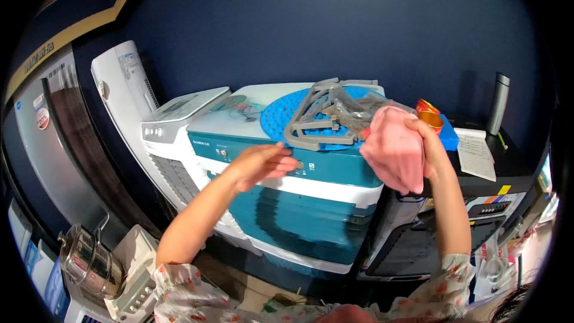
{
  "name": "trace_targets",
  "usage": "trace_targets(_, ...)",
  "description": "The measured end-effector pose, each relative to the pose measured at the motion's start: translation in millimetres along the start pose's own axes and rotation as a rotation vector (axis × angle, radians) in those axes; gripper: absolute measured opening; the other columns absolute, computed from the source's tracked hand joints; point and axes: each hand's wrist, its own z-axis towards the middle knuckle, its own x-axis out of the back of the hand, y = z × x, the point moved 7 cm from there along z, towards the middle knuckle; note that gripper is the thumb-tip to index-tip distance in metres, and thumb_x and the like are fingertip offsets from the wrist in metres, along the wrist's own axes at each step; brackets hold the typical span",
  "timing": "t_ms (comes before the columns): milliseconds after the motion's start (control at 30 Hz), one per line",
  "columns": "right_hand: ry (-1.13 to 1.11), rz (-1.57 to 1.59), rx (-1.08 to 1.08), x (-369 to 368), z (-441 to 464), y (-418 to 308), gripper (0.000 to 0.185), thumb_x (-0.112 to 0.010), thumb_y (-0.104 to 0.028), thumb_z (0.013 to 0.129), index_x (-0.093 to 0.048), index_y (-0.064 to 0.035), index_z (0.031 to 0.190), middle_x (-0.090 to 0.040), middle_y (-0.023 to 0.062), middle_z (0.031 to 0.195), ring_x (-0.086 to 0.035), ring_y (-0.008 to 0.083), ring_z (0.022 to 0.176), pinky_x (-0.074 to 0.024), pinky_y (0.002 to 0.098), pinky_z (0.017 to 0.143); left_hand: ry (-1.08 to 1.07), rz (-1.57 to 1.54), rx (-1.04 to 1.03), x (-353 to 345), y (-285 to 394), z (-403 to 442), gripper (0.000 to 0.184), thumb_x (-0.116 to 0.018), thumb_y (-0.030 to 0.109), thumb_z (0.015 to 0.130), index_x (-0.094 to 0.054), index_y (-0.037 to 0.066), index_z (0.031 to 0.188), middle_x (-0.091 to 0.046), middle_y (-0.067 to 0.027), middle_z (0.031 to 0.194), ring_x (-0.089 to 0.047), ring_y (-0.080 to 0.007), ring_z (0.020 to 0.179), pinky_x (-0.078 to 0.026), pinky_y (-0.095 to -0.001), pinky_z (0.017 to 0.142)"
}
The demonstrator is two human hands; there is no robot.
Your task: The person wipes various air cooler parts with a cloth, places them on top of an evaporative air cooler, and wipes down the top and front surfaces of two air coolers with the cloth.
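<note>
My right hand (426,143) grips a bunched pink cloth (391,149), raised at the right front corner of a teal and white air cooler (287,209). My left hand (263,166) holds nothing; its fingers are apart, in front of the cooler's control panel and knobs. On the cooler's top lie a round blue textured mat (278,116), a grey folding plastic frame (308,107) and a crumpled clear plastic bag (359,107). The cloth hides part of the bag and the cooler's corner.
Right of the cooler, a black surface carries a red and gold tin (431,121), a handwritten sheet (475,155) and a grey flask (498,103). Another white cooler (179,116) stands left. A steel pot (89,263) sits low at left. A dark blue wall is behind.
</note>
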Motion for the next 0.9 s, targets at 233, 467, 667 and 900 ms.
trace_targets(233, -0.079, -0.081, -0.040, -21, 20, -9, 0.041, -0.059, -0.023, 0.078, -0.051, -0.0003, 0.111, -0.060, 0.0152, 0.100, -0.061, 0.0247, 0.088, -0.0500, 0.0352, 0.079, -0.017, -0.590, -0.225, -28, 7, 16, 0.041, -0.046, 0.029, 0.091, -0.044, -0.010, 0.106, -0.057, -0.0254, 0.106, -0.059, -0.0272, 0.101, -0.050, -0.0304, 0.087)
trace_targets(467, -0.064, 0.040, -0.077, -40, 27, -17, 0.038, -0.058, -0.023, 0.079, -0.053, 0.0016, 0.108, -0.061, 0.0167, 0.096, -0.061, 0.0263, 0.086, -0.0511, 0.0357, 0.078, 0.114, -0.715, -0.239, -4, 17, 33, 0.059, -0.058, 0.038, 0.084, -0.038, -0.011, 0.108, -0.057, -0.0236, 0.096, -0.063, -0.0233, 0.086, -0.058, -0.0235, 0.061)
trace_targets(667, -0.213, -0.008, -0.189, -56, 46, 3, 0.038, -0.057, -0.023, 0.080, -0.052, 0.0017, 0.109, -0.060, 0.0183, 0.099, -0.061, 0.0265, 0.087, -0.0518, 0.0368, 0.078, 0.230, -0.484, -0.184, 24, 28, 36, 0.051, -0.063, 0.043, 0.078, -0.050, 0.001, 0.105, -0.054, -0.0125, 0.084, -0.059, -0.0151, 0.065, -0.054, -0.0186, 0.053)
trace_targets(900, -0.235, -0.240, -0.197, -84, 65, 23, 0.041, -0.058, -0.027, 0.082, -0.053, -0.0010, 0.113, -0.061, 0.0171, 0.102, -0.061, 0.0241, 0.088, -0.0529, 0.0352, 0.078, 0.216, -0.261, -0.082, 77, 25, 37, 0.040, -0.061, 0.033, 0.079, -0.049, 0.012, 0.111, -0.059, -0.0141, 0.075, -0.063, -0.0149, 0.060, -0.052, -0.0185, 0.045)
